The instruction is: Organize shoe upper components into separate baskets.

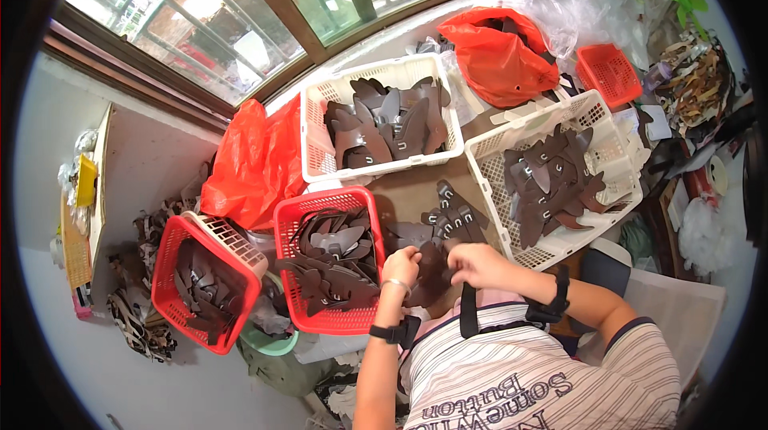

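Note:
My left hand (402, 265) is closed, its fingers pinched at the edge of a dark brown leather piece (430, 272) in front of my body. From the other side my right hand (478, 265) has its fingers curled in on the same dark material; its fingertips are partly hidden. Just beyond both hands, more flat dark leather pieces (454, 216) with small pale U-shaped marks lie on the brown work surface (400, 190). Close by my left hand stands a red basket (286, 270) heaped with similar pieces and thin straps.
Two white crates (318, 160) (490, 190) of dark leather pieces stand at the back and right. Another red basket (164, 282) tilts at far left. Red plastic bags (254, 166) (500, 62) and a small red basket (608, 74) lie around, below a barred window (240, 38).

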